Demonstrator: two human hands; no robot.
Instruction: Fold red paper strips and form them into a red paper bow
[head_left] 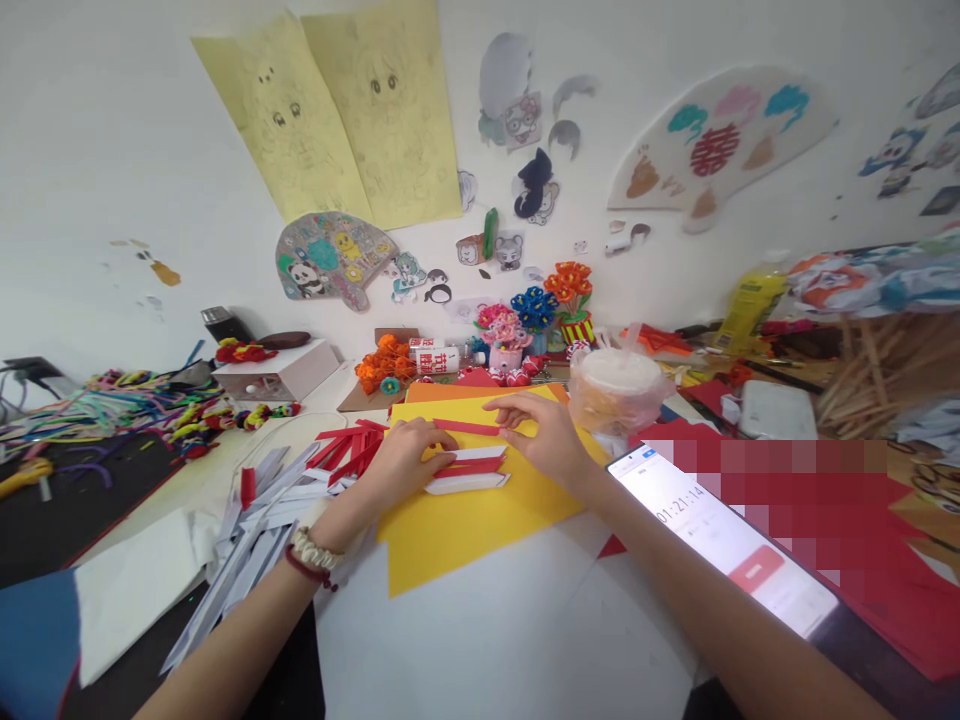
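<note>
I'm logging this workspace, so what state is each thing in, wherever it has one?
Phone: screen lit, reading 01:21:14; whether it is counting, I cannot tell.
Drink cup: straw in its top.
Red strip: between the left hand and right hand; grip unclear.
White strips: lying on the yellow sheet.
Yellow sheet: spread out, partly covered.

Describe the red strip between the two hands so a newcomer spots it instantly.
Find the bright yellow sheet on the desk. On it, a red strip spans the gap between the left hand and the right hand. It lies beyond the white strips; the nearer red strip sits between them.
</note>
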